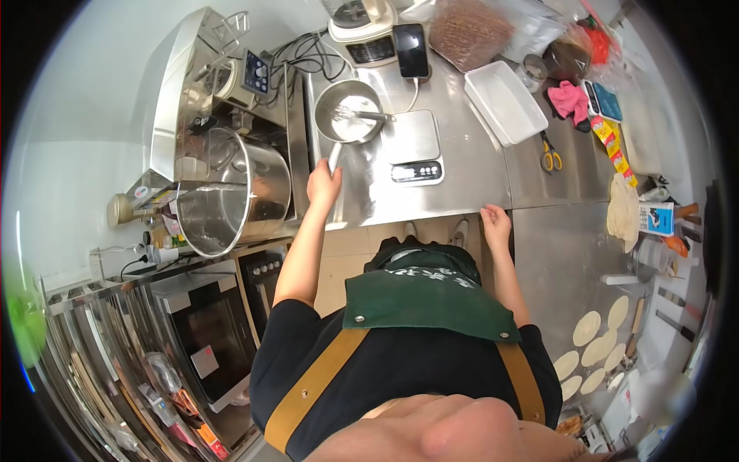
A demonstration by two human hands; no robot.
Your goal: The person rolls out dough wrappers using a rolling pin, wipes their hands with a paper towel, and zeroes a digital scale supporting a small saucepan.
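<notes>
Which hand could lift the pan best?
Left. The left hand holds the pan by its handle. The right hand rests on the counter edge, apart from the pan.

single view: we look from a head-worn fisheye camera, high above the person and facing steeply down, so our own torso and apron (431,300) fill the lower centre of the frame. the steel counter (462,165) lies beyond, at arm's reach, in the upper centre and right. the mixer (223,185) sits at upper left, oven racks at lower left. edges curve and darken into a round vignette. no second view shares the scene.
</notes>
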